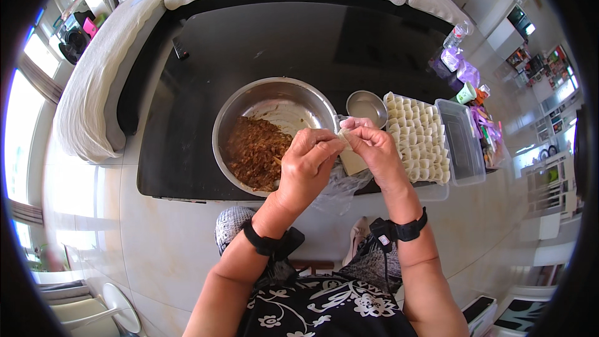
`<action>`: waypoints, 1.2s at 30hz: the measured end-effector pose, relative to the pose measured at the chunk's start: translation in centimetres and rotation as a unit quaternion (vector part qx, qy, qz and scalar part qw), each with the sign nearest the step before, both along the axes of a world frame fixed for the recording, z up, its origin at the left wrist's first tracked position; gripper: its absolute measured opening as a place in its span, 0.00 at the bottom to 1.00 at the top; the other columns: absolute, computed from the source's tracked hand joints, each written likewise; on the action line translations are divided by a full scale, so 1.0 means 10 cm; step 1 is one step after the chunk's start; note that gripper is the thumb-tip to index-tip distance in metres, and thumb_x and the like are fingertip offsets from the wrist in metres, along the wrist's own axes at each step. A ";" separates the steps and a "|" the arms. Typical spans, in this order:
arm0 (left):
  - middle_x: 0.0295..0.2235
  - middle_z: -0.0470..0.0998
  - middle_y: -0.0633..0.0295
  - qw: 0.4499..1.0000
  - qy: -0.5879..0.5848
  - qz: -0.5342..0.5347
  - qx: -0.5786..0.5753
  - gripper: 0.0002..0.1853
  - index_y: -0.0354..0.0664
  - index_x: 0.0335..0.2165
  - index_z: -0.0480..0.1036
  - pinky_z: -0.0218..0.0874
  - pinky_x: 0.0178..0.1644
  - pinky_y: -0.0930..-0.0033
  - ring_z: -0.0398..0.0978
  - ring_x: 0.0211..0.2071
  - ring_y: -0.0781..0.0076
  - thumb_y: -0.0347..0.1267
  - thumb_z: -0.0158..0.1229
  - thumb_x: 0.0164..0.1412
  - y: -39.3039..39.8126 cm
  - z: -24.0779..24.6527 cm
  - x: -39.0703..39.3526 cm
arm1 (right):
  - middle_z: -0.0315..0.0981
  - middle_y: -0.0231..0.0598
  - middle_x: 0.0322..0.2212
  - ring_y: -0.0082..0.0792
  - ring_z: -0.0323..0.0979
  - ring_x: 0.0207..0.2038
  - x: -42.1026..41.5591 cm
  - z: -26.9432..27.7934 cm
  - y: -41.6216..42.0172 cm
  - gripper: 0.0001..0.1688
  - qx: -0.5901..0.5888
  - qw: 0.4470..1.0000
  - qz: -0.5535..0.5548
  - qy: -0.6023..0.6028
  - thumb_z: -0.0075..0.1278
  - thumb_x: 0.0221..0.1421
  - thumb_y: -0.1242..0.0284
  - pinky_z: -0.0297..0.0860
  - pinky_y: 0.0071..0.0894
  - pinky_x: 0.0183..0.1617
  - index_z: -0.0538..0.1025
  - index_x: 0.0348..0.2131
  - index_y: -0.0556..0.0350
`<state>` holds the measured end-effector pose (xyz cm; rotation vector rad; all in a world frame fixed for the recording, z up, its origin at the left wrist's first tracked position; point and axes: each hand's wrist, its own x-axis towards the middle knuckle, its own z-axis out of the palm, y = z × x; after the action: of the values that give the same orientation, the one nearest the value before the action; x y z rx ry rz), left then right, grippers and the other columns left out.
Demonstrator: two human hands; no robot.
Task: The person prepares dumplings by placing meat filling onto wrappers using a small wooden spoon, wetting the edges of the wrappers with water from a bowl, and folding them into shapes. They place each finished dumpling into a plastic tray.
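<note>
My left hand (311,154) and my right hand (376,147) meet between the bowls, their fingertips pinching a small pale dough wrapper (345,136) together. Whether filling is inside it cannot be seen. Below them lies a stack of square yellowish wrappers (354,162) on clear plastic film (339,187), partly hidden by the hands. Left of the hands stands a large steel bowl (224,103) with brown minced filling (259,152). Behind the right hand is a small steel bowl (367,107) holding what looks like liquid. To the right, folded dumplings (416,138) stand in close rows.
A clear plastic container (461,142) sits right of the dumplings, at the black table's (281,32) right end. Beyond it are a green-white paper cup (466,93), purple packets (458,63) and a plastic bottle (454,36). A remote control (179,50) lies far left.
</note>
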<state>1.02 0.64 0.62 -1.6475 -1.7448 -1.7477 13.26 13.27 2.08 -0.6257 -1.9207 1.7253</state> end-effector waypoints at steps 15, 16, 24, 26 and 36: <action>0.38 0.77 0.53 0.992 -0.112 -0.029 -0.055 0.17 0.36 0.43 0.74 0.70 0.43 0.67 0.78 0.37 0.58 0.18 0.58 0.52 -0.01 0.08 0.11 | 0.71 0.32 0.42 0.28 0.68 0.48 0.12 0.05 0.04 0.09 0.044 0.997 -0.010 0.057 0.61 0.52 0.76 0.67 0.31 0.51 0.81 0.34 0.60; 0.39 0.78 0.55 0.971 -0.215 -0.066 -0.079 0.16 0.34 0.47 0.71 0.71 0.45 0.70 0.78 0.38 0.66 0.21 0.55 0.60 0.00 0.06 0.14 | 0.71 0.33 0.42 0.30 0.68 0.48 0.12 0.07 0.04 0.09 0.142 0.988 -0.021 0.051 0.62 0.50 0.76 0.68 0.32 0.51 0.80 0.33 0.60; 0.41 0.77 0.59 0.808 -0.511 -0.261 -0.135 0.15 0.28 0.49 0.70 0.68 0.49 0.73 0.75 0.42 0.77 0.26 0.50 0.65 0.05 0.08 0.11 | 0.71 0.36 0.42 0.42 0.67 0.49 0.21 0.30 0.00 0.10 0.482 0.875 -0.053 0.010 0.65 0.41 0.79 0.65 0.40 0.53 0.78 0.28 0.55; 0.41 0.77 0.60 0.816 -0.500 -0.259 -0.131 0.15 0.29 0.48 0.71 0.68 0.48 0.75 0.75 0.41 0.77 0.26 0.50 0.65 0.05 0.09 0.10 | 0.71 0.36 0.43 0.43 0.66 0.51 0.25 0.33 -0.02 0.11 0.520 0.852 -0.059 0.003 0.65 0.38 0.79 0.64 0.42 0.55 0.78 0.26 0.52; 0.41 0.77 0.65 0.822 -0.509 -0.248 -0.067 0.10 0.34 0.42 0.77 0.64 0.50 0.76 0.72 0.44 0.80 0.25 0.58 0.62 0.33 -0.02 0.48 | 0.70 0.34 0.45 0.44 0.65 0.53 0.72 0.39 0.07 0.11 0.607 0.787 -0.075 -0.079 0.65 0.38 0.78 0.61 0.44 0.56 0.78 0.25 0.49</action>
<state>5.84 3.90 0.37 -1.3408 -1.8650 -3.2572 20.45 13.98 6.00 -0.3580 -2.4634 0.0903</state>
